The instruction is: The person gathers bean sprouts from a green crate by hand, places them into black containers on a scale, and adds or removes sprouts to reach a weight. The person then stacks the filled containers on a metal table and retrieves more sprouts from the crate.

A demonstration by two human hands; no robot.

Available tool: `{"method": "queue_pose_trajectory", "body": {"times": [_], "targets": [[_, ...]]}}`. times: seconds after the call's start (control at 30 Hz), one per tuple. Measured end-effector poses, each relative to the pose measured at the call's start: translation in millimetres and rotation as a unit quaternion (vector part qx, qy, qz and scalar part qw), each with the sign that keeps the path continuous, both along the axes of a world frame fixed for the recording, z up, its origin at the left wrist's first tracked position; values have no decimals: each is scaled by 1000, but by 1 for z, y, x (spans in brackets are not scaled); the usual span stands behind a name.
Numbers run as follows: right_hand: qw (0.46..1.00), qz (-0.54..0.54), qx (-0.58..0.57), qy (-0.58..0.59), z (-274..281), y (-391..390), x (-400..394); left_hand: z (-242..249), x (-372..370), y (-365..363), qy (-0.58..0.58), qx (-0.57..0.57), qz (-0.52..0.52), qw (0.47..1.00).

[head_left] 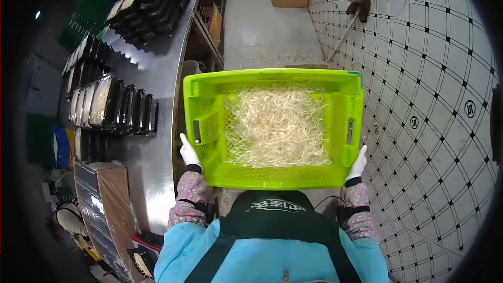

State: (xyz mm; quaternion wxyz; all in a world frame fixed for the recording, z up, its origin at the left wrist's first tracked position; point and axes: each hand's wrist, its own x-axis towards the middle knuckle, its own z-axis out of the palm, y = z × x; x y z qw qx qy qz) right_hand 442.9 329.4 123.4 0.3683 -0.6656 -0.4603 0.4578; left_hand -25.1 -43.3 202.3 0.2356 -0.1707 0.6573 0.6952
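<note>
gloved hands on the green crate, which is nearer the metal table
The left hand, holding the end of the green crate beside the metal table; the right hand holds the opposite end, by the patterned surface.

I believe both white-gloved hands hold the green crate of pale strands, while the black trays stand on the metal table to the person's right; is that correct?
Not quite: the head view shows the black trays on the metal table to the person's left. The left hand and right hand do hold the green crate of pale strands.
</note>
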Motion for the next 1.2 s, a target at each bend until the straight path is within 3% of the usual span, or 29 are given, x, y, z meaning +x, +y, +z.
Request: {"method": "queue_pose_trajectory", "body": {"times": [0.03,0.1,0.13,0.17,0.23,0.33,0.37,0.43,0.5,0.57,0.63,0.7,0.73,0.77,0.8,0.83,0.9,0.97,1.03,1.07,1.1,1.17,1.2], "targets": [[997,38,-29,66,10,-21,-20,18,-7,3,30,-51,9,998],[989,30,-55,132,19,11,-17,-3,-8,15,151,-118,-63,979],[986,24,-84,139,27,40,-5,10,14,31,161,-230,-126,952],[982,-16,-110,153,36,64,5,-9,34,41,206,-233,-147,939],[992,-89,-82,38,58,89,28,-19,84,53,304,-135,-115,936],[998,-37,-51,-10,25,59,4,-7,53,11,36,-94,-74,992],[999,-12,-34,-19,20,48,-16,-16,30,-6,-3,-52,-19,998],[987,152,-15,44,60,6,-75,-4,-2,-24,-1,-53,32,998],[954,286,88,-3,88,22,-100,-10,-19,-24,-15,-46,0,999],[957,281,-51,-39,123,92,-108,-64,-35,-15,9,-140,-144,980],[974,188,-124,-24,140,146,-94,-39,11,38,117,-161,-253,947],[965,219,-62,-129,127,175,-61,-40,38,37,108,-62,-232,965],[956,250,-71,-134,139,150,-65,-51,20,11,88,-85,-250,961],[922,317,-63,-214,155,109,-79,-30,8,-11,-19,-68,-231,971],[901,330,-8,-280,111,92,-68,-5,-4,-29,-103,-19,-196,975],[930,318,-20,-186,92,59,-75,-13,-27,-53,-120,-30,-134,983],[938,327,-83,-75,93,38,-94,10,-41,-57,-105,6,-166,981],[923,342,-119,-130,88,84,-83,-2,-35,-28,-93,-42,-215,971],[959,209,-194,-6,113,110,-63,-10,7,18,38,-80,-266,960],[965,215,-128,-74,87,146,-26,-5,40,35,112,-52,-243,962],[966,187,-86,-159,90,152,-15,-32,55,34,126,-139,-203,961],[958,188,-91,-196,112,111,-30,-58,30,-12,102,-132,-244,955],[946,205,-52,-247,105,75,-44,-31,17,-24,56,-99,-213,970]]}}
